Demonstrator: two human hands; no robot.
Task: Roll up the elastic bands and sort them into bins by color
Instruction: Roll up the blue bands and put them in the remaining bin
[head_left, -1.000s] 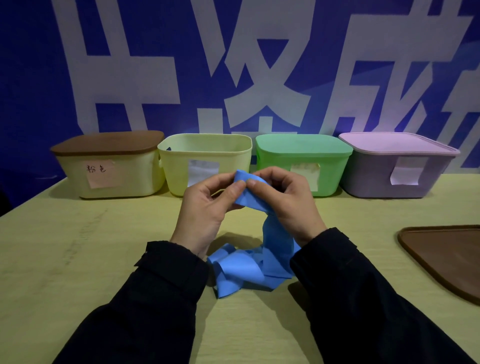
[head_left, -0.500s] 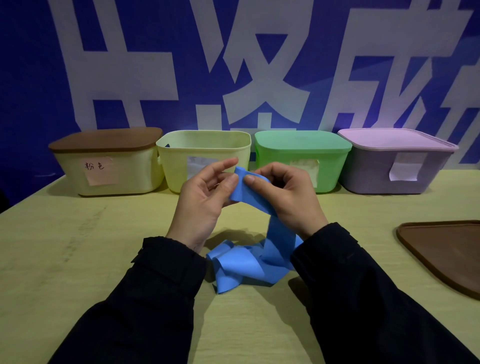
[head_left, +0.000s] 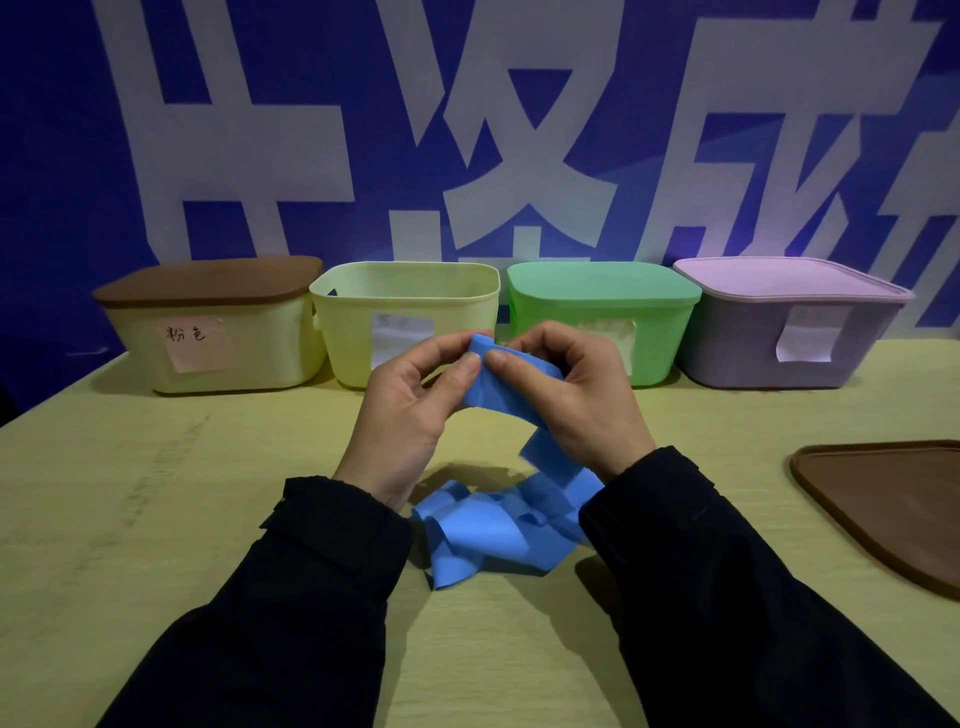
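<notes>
Blue backdrop with white lettering; yellow-green bench below. Since a second ago the left hand has re-closed beside the right hand; both now pinch the top end of the blue band, so rolling looks barely begun. Remainder lies crumpled, thin, matte, between the sleeves. Behind: four rounded plastic bins, only the pale yellow bin unlidded.

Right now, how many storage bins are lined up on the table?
4, in a row along the blue wall: brown-lidded bin far left, open yellow bin next, green-lidded bin, then purple-lidded bin far right.
</notes>
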